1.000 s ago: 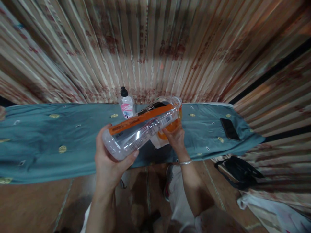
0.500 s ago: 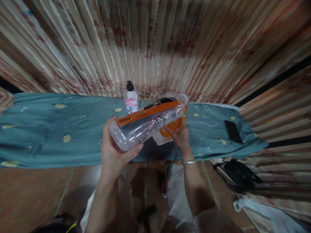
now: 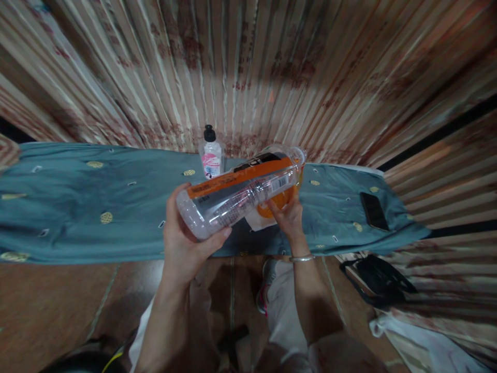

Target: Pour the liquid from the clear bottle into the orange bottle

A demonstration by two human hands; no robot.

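Note:
A large clear plastic bottle with an orange and grey label lies tilted across the middle, its mouth end up and to the right. My left hand is closed round its base. Beneath the bottle's mouth end is an orange see-through container, mostly hidden by the bottle. My right hand, with a bangle at the wrist, is wrapped round its near right side. A white flat piece shows below the container. Whether any liquid is flowing, I cannot tell.
Behind the bottle, a small clear pump bottle with a black top stands on the teal cloth-covered table. A black phone lies at the right end. A pleated curtain hangs behind. On the floor at right is a black bag.
The clear bottle has shifted slightly to the right relative to my view, with its mouth end a little farther over the orange container. Both hands keep their holds.

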